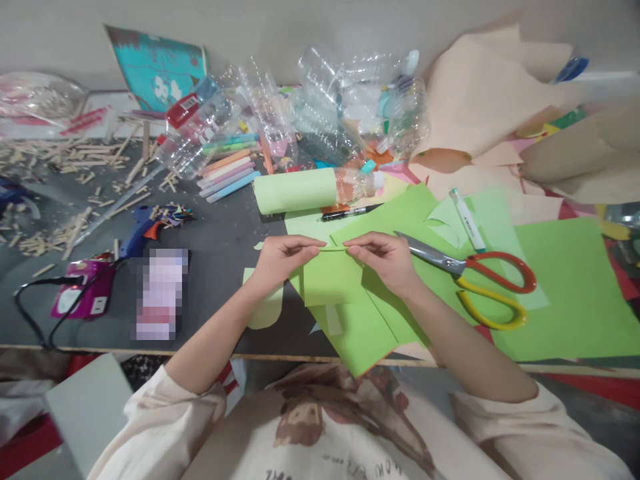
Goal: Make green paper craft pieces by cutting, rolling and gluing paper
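Observation:
A bright green sheet of paper [327, 281] hangs between my two hands, its top edge folded into a narrow strip. My left hand [284, 259] pinches the left end of that fold, thumb below and fingers above. At the other end, my right hand [384, 260] pinches it the same way. Larger green sheets [357, 333] lie beneath. Just beyond my hands, a plastic bottle [353, 185] wrapped in pale green paper [295, 191] lies on its side. Scissors with red and yellow handles [463, 265] rest to the right of my right hand.
A black pen [350, 212] and a white marker [467, 220] lie on the papers. On the left are a phone [161, 293], a blue glue gun [137, 230], a purple box [85, 290] with a cable, and scattered wooden sticks [65, 160]. Clear plastic bottles [325, 100] crowd the back.

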Tool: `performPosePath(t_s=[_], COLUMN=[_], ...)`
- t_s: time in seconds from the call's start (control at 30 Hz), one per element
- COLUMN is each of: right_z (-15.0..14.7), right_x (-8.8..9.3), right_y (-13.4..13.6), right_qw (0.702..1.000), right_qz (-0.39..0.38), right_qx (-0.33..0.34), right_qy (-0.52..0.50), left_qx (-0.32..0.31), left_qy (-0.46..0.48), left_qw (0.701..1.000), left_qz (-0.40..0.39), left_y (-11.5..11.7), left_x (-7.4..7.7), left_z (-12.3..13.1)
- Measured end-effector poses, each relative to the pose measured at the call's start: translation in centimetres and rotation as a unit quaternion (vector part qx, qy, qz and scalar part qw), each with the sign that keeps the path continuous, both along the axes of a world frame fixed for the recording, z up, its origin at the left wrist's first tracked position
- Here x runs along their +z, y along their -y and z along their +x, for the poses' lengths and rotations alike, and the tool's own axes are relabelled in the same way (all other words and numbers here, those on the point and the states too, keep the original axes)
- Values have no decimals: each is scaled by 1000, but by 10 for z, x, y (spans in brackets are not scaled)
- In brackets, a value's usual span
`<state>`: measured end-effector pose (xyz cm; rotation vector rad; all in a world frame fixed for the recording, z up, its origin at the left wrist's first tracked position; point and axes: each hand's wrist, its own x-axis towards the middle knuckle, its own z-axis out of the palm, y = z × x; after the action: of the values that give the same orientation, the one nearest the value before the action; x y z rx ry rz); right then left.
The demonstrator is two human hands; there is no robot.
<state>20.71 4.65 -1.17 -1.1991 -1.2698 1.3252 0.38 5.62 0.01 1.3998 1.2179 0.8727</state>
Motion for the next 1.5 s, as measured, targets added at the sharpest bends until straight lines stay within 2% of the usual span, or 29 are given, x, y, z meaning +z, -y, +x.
performPosePath(t_s=[0.27, 0.47, 0.77, 0.9, 1.1, 1.33, 1.5], right_z=[-5, -8, -7, -6, -2, -1, -1], right_x=[-4, -4, -1, -2, -3, -1, 0], right_y=[5, 7, 8, 7, 3, 1, 1], right_qw=[997, 994, 995, 996, 999, 999, 999], right_qz=[48, 75, 66, 70, 45, 29, 28], right_qx=[53, 53, 57, 40, -5, -35, -31], right_qy=[36, 56, 48, 33, -12, -25, -21], left_qx=[-40, -48, -61, -46, 9, 32, 30], left_qy=[-37, -43, -51, -49, -36, -6, -5], left_qw=[998, 996, 994, 995, 997, 998, 998], left_qz=[31, 56, 71, 74, 70, 48, 48], left_y=[5, 8, 8, 6, 4, 0, -1], left_x=[-4, -7, -5, -5, -6, -7, -5], left_z=[3, 5, 5, 4, 1, -1, -3])
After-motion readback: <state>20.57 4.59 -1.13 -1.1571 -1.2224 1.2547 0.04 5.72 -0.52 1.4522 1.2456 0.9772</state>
